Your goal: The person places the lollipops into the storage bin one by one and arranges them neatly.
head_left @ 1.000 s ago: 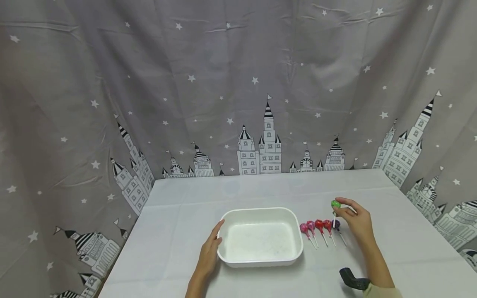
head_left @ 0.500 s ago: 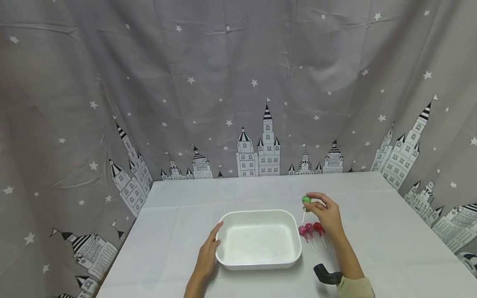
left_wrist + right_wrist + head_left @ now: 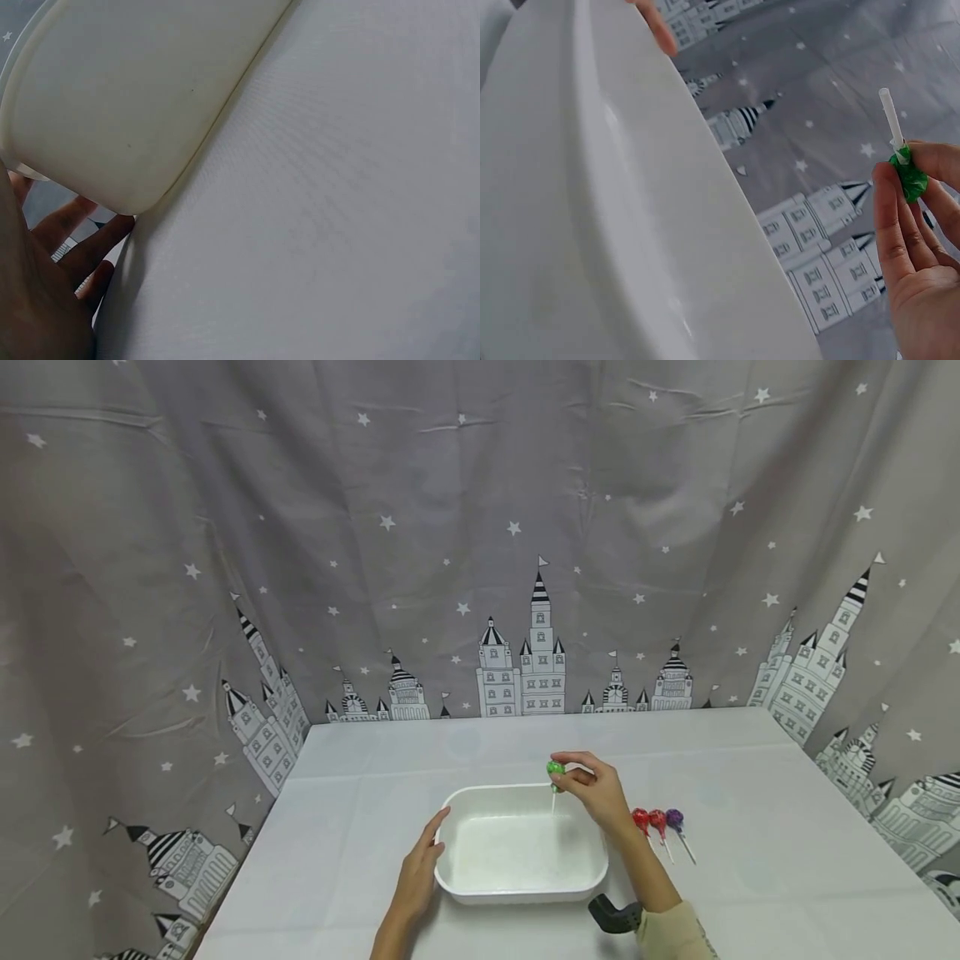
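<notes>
While the left hand (image 3: 418,870) touches the white tray (image 3: 521,896) at nine o'clock, grip apart, the right hand (image 3: 597,789) clamps its grip on a green lollipop (image 3: 555,767) (stick down) toward one o'clock.

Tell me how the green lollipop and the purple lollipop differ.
The green lollipop is pinched by the right hand; the purple lollipop lies on the table.
The green one hangs head up, stick down; the purple one lies flat, its stick slanting toward the person.
The green one is apart from other lollipops; the purple one lies beside two red ones.
Both have round heads on thin sticks.
</notes>
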Motion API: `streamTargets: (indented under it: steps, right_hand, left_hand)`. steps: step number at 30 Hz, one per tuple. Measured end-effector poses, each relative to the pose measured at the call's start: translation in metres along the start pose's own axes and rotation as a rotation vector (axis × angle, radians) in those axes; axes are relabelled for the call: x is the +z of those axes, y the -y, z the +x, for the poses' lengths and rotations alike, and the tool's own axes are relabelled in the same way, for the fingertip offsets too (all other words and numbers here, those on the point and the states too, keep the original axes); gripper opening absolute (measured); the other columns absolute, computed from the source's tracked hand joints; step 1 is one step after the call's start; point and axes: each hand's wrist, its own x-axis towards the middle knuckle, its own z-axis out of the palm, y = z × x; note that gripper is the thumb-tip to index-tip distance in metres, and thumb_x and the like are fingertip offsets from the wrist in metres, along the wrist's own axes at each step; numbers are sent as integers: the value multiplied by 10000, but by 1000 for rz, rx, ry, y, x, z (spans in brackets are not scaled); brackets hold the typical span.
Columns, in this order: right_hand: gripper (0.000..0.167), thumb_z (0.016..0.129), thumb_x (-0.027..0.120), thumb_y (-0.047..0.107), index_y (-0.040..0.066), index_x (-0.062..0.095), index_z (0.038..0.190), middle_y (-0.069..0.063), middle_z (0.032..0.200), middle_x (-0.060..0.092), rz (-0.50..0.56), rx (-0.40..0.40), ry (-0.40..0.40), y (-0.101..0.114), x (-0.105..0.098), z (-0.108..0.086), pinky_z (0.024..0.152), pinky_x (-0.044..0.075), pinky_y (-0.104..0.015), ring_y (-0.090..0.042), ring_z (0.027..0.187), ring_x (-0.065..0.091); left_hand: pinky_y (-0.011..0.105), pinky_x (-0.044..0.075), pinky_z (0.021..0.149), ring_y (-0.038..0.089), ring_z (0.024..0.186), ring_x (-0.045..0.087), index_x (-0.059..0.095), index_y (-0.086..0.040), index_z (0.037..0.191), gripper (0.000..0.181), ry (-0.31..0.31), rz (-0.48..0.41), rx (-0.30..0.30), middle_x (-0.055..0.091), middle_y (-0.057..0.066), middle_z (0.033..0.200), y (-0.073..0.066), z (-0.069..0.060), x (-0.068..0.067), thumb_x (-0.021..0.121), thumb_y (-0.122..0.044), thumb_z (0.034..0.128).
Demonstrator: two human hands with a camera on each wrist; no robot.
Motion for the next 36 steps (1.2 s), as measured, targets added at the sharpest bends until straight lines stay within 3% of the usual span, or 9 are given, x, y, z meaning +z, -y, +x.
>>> streamTargets:
  steps: [5,15,23,29,33,36]
  right_hand:
    - [344,825,676,82,-44,590,1134,-231,1045,585,44,6,64,-4,19,5,781,538,-295,-202,761,646]
    - [315,828,655,19,-81,568,1113,-210,1016,589,66,23,143,-12,51,8,741,549,-295,-185,737,639]
    - [319,836,625,-27,-112,537,1130,-285,1009,611,51,26,260,-21,69,11,741,558,-339,-328,853,655]
    - [277,837,584,-87,-179,509,1088,-348,1007,587,54,29,309,-2,83,3,751,555,-388,-434,872,625]
    - [257,821,603,-81,-161,538,1057,-296,1015,591,23,52,312,-1,92,1,731,562,-378,-392,841,648]
    - [251,807,627,-64,-131,566,1041,-245,1026,591,-59,78,321,-3,98,1,708,567,-356,-356,811,663]
  left_hand:
    - [511,212,1079,336,1328,281,377,-219,1416,484,12,17,1,325,113,1459,3,1,-1,331,-68,958]
    - [483,243,1077,281,1325,309,385,-334,1400,501,-13,30,-17,346,24,1453,10,3,2,343,-116,951]
    - [499,240,1075,311,1328,297,376,-295,1410,502,-1,40,-32,325,72,1464,7,4,2,326,-118,944]
    - [547,229,1066,347,1325,290,369,-279,1415,492,13,46,-36,321,98,1465,7,4,2,313,-138,948]
    - [553,229,1064,351,1326,287,366,-278,1417,488,17,52,-36,319,99,1466,7,4,2,311,-151,949]
    - [556,230,1063,355,1324,287,365,-278,1418,488,19,52,-33,320,96,1467,7,3,1,314,-148,951]
